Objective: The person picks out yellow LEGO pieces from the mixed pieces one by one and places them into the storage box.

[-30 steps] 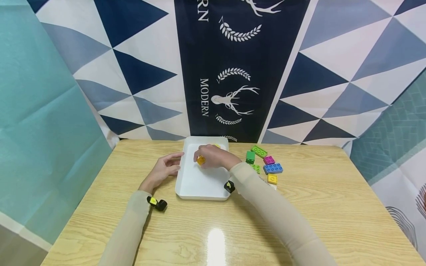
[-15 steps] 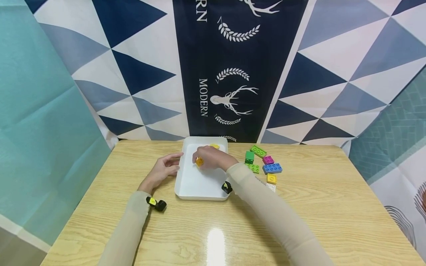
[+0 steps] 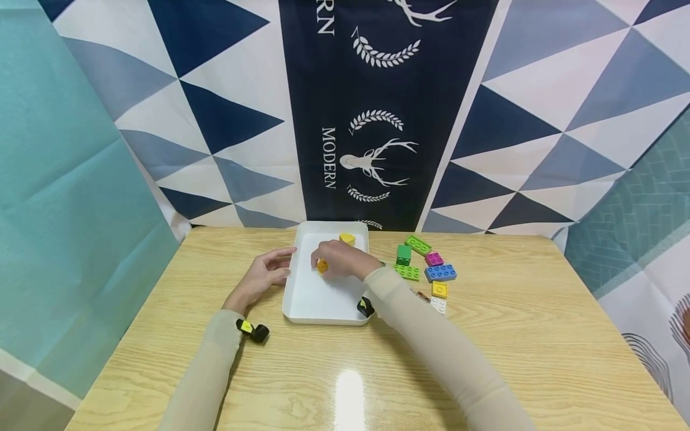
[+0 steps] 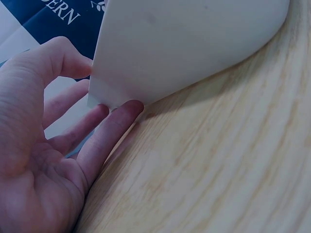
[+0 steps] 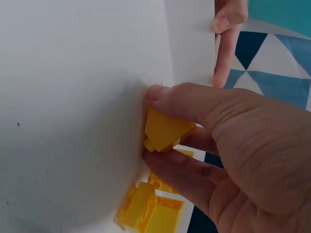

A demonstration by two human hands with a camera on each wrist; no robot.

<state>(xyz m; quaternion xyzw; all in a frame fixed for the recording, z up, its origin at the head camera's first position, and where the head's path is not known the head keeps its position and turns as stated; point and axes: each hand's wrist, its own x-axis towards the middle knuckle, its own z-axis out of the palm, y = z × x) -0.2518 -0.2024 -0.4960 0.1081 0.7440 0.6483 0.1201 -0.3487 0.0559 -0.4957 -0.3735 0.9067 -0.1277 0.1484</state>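
Note:
My right hand (image 3: 345, 260) is low inside a white tray (image 3: 323, 305), pinching a yellow toy brick (image 5: 167, 127) with slanted sides between thumb and fingers. The right wrist view shows this brick right at the tray floor. Beyond it, several more yellow bricks (image 5: 165, 216) lie in the tray's far part, partly behind the fingers. On the tray's left side is my left hand (image 3: 264, 275). Its thumb is at the rim and its extended fingertips (image 4: 132, 108) touch the outer wall near the table, as the left wrist view shows.
Right of the tray lie loose bricks: dark green (image 3: 403, 254), lime (image 3: 418, 245), pink (image 3: 434, 258), blue (image 3: 441, 273), yellow (image 3: 439, 290) and white (image 3: 438, 306). My right sleeve (image 3: 431, 341) partly covers this group. A patterned cloth (image 3: 242, 120) hangs behind the wooden table (image 3: 291, 383).
My right hand has shifted slightly left and toward me with the yellow brick, uncovering more of the yellow brick at the tray's far end. My left hand stays at the tray's side.

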